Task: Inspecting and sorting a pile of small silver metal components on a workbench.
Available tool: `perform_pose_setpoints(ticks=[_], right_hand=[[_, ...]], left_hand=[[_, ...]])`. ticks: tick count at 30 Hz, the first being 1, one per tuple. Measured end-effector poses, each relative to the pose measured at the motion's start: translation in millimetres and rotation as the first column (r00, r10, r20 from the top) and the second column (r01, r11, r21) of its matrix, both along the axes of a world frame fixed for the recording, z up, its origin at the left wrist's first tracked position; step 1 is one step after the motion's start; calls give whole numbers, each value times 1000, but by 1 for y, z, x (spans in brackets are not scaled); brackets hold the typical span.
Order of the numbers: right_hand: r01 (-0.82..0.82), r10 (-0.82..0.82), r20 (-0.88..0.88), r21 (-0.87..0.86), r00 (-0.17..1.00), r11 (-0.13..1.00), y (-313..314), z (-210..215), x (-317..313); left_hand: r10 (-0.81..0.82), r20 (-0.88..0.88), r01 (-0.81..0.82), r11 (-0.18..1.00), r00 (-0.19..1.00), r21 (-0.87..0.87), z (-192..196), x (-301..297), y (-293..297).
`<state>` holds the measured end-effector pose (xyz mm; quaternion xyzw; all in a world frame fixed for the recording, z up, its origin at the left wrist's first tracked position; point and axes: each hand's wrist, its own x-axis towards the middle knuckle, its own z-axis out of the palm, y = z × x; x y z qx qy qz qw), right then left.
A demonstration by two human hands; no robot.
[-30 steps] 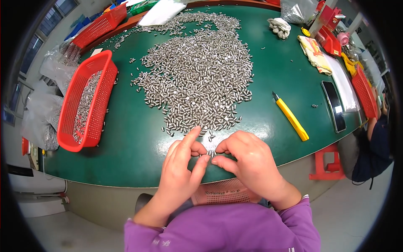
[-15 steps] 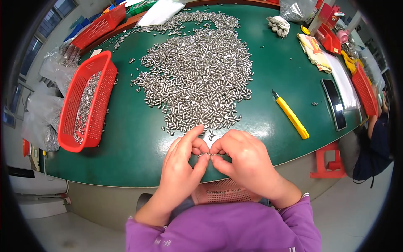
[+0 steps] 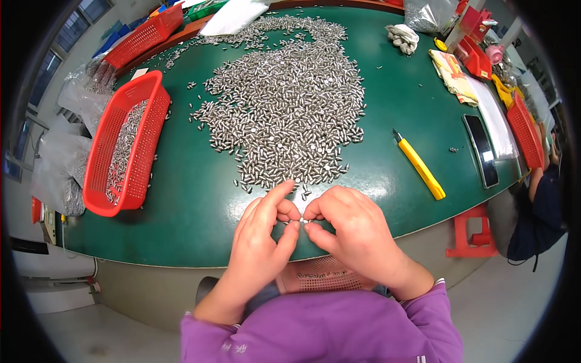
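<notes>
My left hand [image 3: 261, 242] and my right hand [image 3: 351, 233] meet at the near edge of the green table [image 3: 200, 212], fingertips pinched together on small silver metal pieces [image 3: 295, 222]. Just beyond my fingers spreads a big heap of the same small metal pieces [image 3: 290, 115]. A red mesh basket [image 3: 321, 277] rests in my lap, under my hands.
A long red basket [image 3: 124, 142] partly filled with metal pieces lies on the left. A yellow utility knife [image 3: 420, 166] and a dark phone [image 3: 481, 150] lie on the right. More red trays, cloths and plastic bags ring the table. Another person sits at far right.
Both hands have stayed at the near table edge; the fingers shifted slightly around the small pieces between them.
</notes>
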<state>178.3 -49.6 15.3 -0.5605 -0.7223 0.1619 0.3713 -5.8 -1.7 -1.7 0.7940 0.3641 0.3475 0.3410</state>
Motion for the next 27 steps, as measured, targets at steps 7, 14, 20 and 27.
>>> perform_pose_setpoints(ticks=[7,14,20,27], right_hand=[[-13,12,21,31,1000,999,1,-1,-4],[-99,100,71,-14,992,995,-8,2,3],[-267,262,-52,-154,964,951,-21,19,19],[-1,-4,71,69,998,998,16,3,8]], left_hand=[[8,3,-8,999,1000,32,2,1,-3],[29,-16,-28,996,999,84,0,0,-3],[41,-42,-37,995,998,97,2,3,-4],[7,-42,-3,997,999,77,4,6,-3]])
